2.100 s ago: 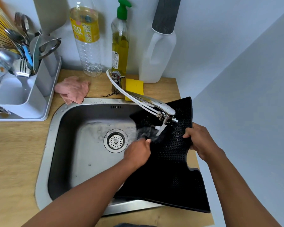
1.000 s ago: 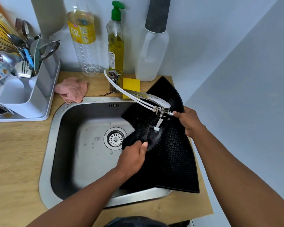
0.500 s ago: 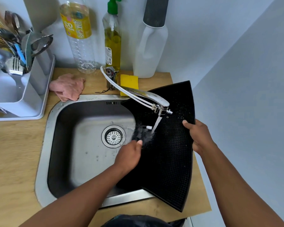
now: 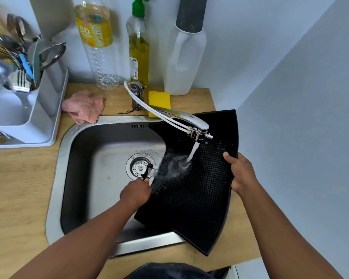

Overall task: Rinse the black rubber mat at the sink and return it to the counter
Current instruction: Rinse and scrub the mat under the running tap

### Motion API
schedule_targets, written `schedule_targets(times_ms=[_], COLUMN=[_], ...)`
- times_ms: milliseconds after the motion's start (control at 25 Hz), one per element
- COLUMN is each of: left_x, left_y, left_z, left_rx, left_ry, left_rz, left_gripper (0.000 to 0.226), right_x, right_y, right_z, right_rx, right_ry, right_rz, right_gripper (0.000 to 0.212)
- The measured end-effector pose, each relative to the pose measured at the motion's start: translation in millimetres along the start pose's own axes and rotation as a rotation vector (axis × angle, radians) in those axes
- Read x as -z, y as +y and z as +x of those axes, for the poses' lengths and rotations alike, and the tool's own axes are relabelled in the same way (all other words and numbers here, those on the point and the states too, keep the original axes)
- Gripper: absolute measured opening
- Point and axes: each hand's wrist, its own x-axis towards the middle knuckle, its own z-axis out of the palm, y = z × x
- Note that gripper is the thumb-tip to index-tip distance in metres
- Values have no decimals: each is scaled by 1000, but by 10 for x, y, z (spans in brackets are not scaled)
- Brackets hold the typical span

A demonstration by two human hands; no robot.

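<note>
Both hands are on the black rubber mat (image 4: 193, 190), as they were half a second ago, but the left hand (image 4: 135, 193) has slid toward the middle of the frame and now sits beside the drain strainer (image 4: 139, 168), pinching a thin black corner of the mat that sticks up over the strainer. Half a second ago that hand was closer under the water stream (image 4: 192, 153). The right hand (image 4: 240, 174) holds the mat's right edge at centre right, thumb on top and fingers curled behind, much as before.

The mat stands tilted in the right half of the sink (image 4: 69, 178), its upper corner rising above the rim at upper right and its lower corner overhanging the counter (image 4: 18, 178) at lower centre. Its face is covered in fine raised dots, with a smooth raised border along the edges. Water from the faucet (image 4: 181, 117) strikes the studded face left of the right hand and spreads in a pale, foamy patch toward the drain. The wet surface looks glossy there; elsewhere it is matte black.

A yellow sponge (image 4: 159, 99) and a pink cloth (image 4: 83, 106) lie behind the sink.
</note>
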Motion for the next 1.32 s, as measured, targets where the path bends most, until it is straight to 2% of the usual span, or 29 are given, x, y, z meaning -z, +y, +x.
schedule_targets(times_ms=[120, 200, 280, 360, 440, 520, 560, 600, 680, 760, 800, 880, 1000, 1080, 1160, 1240, 1320], left_x=[-36, -182, -327, -352, -278, -150, -102, -67, -77, -160, -224, -231, -105, -2, 1, -36, -42], left_y=[289, 548, 631, 477, 216, 3, -15, 35, 232, 412, 421, 279, -190, -446, -479, -396, -350], left_z=[-222, -433, -580, -533, -389, -294, -291, -332, -520, -772, -850, -862, -581, -457, -405, -411, -394], left_rx=[-267, -433, -477, -382, -196, -21, 2, -47, -261, -416, -437, -390, -180, -73, -70, -64, -48], left_ry=[112, 107, 85, 97, 79, 53, 61, 84, 79, 1, -40, -29, -28, -5, 44, 81, 101], left_rz=[-151, -148, -76, 28, 96, 79, 22, -66, -238, -295, -277, -146, 117, 174, 134, 0, -58], left_gripper=[45, 40, 34, 33, 34, 38, 38, 37, 33, 31, 32, 30, 31, 34, 36, 37, 40], right_x=[-54, -81, -87, -86, -89, -99, -102, -106, -115, -139, -155, -173, -192, -203, -209, -192, -172], right_y=[91, 121, 136, 159, 187, 209, 216, 217, 219, 218, 223, 219, 229, 300, 379, 381, 235], right_z=[-44, -72, -107, -126, -141, -150, -152, -157, -180, -217, -235, -262, -261, -308, -394, -490, -540], right_rx=[-11, -11, -20, -33, -37, -39, -42, -43, -35, -25, -18, -11, 3, 4, -8, -10, 35], right_ry=[22, 35, 38, 41, 50, 52, 54, 57, 70, 80, 94, 109, 138, 147, 187, 216, 249], right_rz=[69, 97, 121, 139, 139, 137, 133, 128, 132, 138, 136, 130, 138, 142, 132, 65, -127], right_gripper=[16, 17, 20, 23, 25, 25, 24, 25, 27, 30, 30, 30, 27, 26, 24, 19, 21])
